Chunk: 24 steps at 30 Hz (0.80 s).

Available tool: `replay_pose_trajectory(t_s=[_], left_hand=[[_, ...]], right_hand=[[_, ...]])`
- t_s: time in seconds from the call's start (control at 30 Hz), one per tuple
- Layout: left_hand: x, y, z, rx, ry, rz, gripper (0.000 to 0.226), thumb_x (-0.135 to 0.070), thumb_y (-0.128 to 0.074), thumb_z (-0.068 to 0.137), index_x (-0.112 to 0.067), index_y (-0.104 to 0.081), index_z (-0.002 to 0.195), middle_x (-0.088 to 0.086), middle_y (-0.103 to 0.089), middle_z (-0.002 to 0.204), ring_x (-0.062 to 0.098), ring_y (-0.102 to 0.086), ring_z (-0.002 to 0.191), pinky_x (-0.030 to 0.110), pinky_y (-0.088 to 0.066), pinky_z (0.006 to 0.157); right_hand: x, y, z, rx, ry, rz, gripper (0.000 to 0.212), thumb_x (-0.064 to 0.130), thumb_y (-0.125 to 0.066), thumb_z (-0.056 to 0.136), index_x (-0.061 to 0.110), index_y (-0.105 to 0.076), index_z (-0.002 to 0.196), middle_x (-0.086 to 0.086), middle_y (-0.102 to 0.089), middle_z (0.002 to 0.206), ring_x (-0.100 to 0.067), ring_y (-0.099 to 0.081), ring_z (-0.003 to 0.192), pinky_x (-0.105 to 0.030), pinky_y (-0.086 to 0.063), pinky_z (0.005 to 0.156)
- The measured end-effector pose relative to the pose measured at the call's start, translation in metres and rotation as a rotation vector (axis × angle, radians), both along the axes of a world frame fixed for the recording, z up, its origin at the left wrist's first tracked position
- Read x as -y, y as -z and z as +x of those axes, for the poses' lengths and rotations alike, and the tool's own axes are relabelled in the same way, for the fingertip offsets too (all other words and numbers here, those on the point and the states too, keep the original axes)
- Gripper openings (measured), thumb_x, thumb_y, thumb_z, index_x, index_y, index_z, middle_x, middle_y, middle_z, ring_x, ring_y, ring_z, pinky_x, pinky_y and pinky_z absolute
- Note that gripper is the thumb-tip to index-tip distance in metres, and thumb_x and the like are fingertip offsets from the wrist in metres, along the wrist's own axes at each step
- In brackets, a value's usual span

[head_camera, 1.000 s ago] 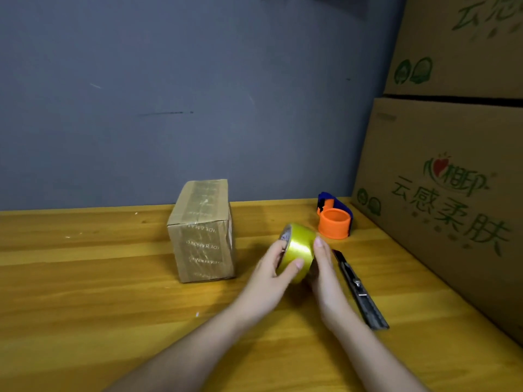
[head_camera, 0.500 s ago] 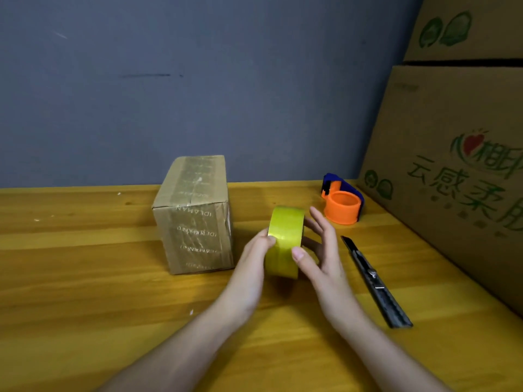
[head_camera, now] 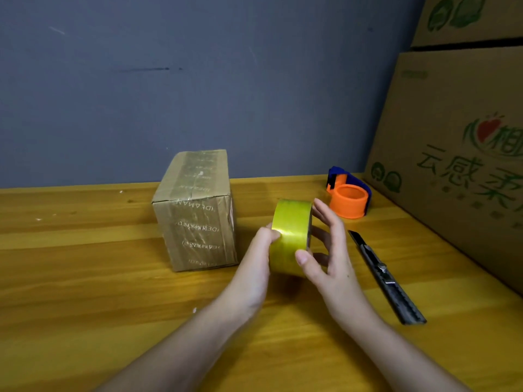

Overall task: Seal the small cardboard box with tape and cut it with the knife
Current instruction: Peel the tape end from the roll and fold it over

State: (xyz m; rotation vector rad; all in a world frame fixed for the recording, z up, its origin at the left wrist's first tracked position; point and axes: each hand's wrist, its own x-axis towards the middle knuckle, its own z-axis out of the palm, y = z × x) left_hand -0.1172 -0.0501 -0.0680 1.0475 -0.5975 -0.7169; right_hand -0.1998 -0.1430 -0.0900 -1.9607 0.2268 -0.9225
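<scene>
Since the earlier frame, both hands have turned the tape roll (head_camera: 291, 236) so its yellow band faces the camera. Left hand (head_camera: 254, 267) grips the roll's left side; right hand (head_camera: 329, 250) pinches it, thumb on the band, fingers (head_camera: 325, 219) spread behind. Roll held just above the table (head_camera: 85, 292), just right of the small cardboard box (head_camera: 198, 216). Judgement: roll light, stiff, glossy; hold by core and edges, pick the free end. Knife (head_camera: 385, 275) lies right, untouched; orange dispenser (head_camera: 349, 198) behind.
</scene>
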Motion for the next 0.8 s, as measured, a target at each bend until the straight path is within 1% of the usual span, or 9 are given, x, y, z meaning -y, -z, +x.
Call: replay_pose_trajectory(t_s=[0.1,0.17,0.23,0.3,0.33,0.4,0.5,0.63,0.8], left_hand=[[-0.0017,-0.0012,-0.0016,0.033,0.016,-0.040,0.032,-0.027,-0.035,0.082,-0.016,-0.062,0.095,0.009,-0.065,0.078,0.019,-0.059,0.075,0.025,-0.051,0.067],[-0.0022,0.0001,-0.0011,0.054,0.036,-0.058,0.036,-0.028,-0.036,0.073,-0.019,-0.063,0.094,0.007,-0.066,0.080,0.018,-0.060,0.077,0.023,-0.051,0.068],[-0.0021,0.0015,-0.0007,0.066,0.047,-0.069,0.038,-0.027,-0.036,0.071,-0.019,-0.062,0.097,0.006,-0.066,0.084,0.017,-0.061,0.080,0.024,-0.051,0.071],[-0.0031,-0.0003,-0.0023,0.071,0.030,-0.067,0.034,-0.027,-0.037,0.075,-0.018,-0.062,0.097,0.005,-0.067,0.080,0.015,-0.062,0.075,0.021,-0.052,0.068],[-0.0030,-0.0009,-0.0030,0.070,0.019,-0.057,0.030,-0.027,-0.037,0.082,-0.016,-0.061,0.096,0.005,-0.067,0.076,0.013,-0.063,0.071,0.019,-0.053,0.065],[-0.0028,-0.0014,-0.0035,0.066,0.019,-0.020,0.036,-0.024,-0.027,0.093,-0.014,-0.062,0.094,0.004,-0.069,0.070,0.012,-0.065,0.066,0.018,-0.053,0.064],[-0.0033,-0.0022,-0.0031,0.040,0.023,0.002,0.044,-0.025,-0.023,0.095,-0.016,-0.065,0.086,0.002,-0.071,0.068,0.014,-0.065,0.068,0.022,-0.053,0.068],[-0.0034,-0.0032,-0.0035,0.032,0.010,0.006,0.041,-0.020,-0.022,0.094,-0.015,-0.062,0.090,0.006,-0.068,0.072,0.016,-0.062,0.069,0.021,-0.052,0.066],[-0.0022,-0.0010,-0.0024,0.043,0.026,-0.007,0.042,-0.016,-0.021,0.093,-0.018,-0.063,0.088,0.000,-0.070,0.068,0.011,-0.064,0.065,0.018,-0.053,0.062]], right_hand=[[-0.0008,-0.0003,-0.0009,0.004,-0.002,0.013,0.085,0.079,-0.052,0.066,0.049,-0.024,0.140,0.015,-0.035,0.143,-0.009,-0.039,0.133,-0.048,-0.041,0.105],[-0.0013,-0.0006,-0.0012,0.009,0.004,0.010,0.086,0.079,-0.051,0.067,0.046,-0.024,0.141,0.013,-0.035,0.144,-0.009,-0.037,0.134,-0.048,-0.039,0.107],[-0.0018,-0.0008,-0.0010,0.015,0.007,0.008,0.087,0.079,-0.051,0.067,0.043,-0.024,0.142,0.011,-0.035,0.145,-0.008,-0.035,0.135,-0.048,-0.038,0.108],[-0.0022,-0.0007,-0.0011,0.014,0.007,0.011,0.088,0.080,-0.051,0.066,0.044,-0.023,0.141,0.011,-0.034,0.145,-0.010,-0.036,0.135,-0.048,-0.039,0.107],[-0.0023,-0.0006,-0.0013,0.012,0.006,0.010,0.088,0.080,-0.052,0.066,0.046,-0.023,0.141,0.012,-0.034,0.145,-0.010,-0.036,0.135,-0.049,-0.039,0.107],[-0.0026,-0.0004,-0.0020,0.009,0.005,0.008,0.087,0.081,-0.052,0.065,0.048,-0.023,0.140,0.013,-0.034,0.144,-0.012,-0.037,0.134,-0.050,-0.041,0.105],[-0.0035,-0.0007,-0.0016,0.011,0.004,0.000,0.088,0.081,-0.052,0.064,0.048,-0.023,0.140,0.009,-0.034,0.145,-0.015,-0.037,0.135,-0.051,-0.041,0.104],[-0.0031,0.0007,-0.0018,0.024,0.009,-0.014,0.087,0.079,-0.051,0.067,0.044,-0.024,0.141,0.008,-0.035,0.145,-0.016,-0.036,0.136,-0.052,-0.040,0.105],[-0.0043,-0.0001,-0.0030,0.007,0.001,-0.004,0.088,0.080,-0.050,0.066,0.045,-0.023,0.141,0.007,-0.034,0.144,-0.012,-0.037,0.134,-0.047,-0.042,0.105]])
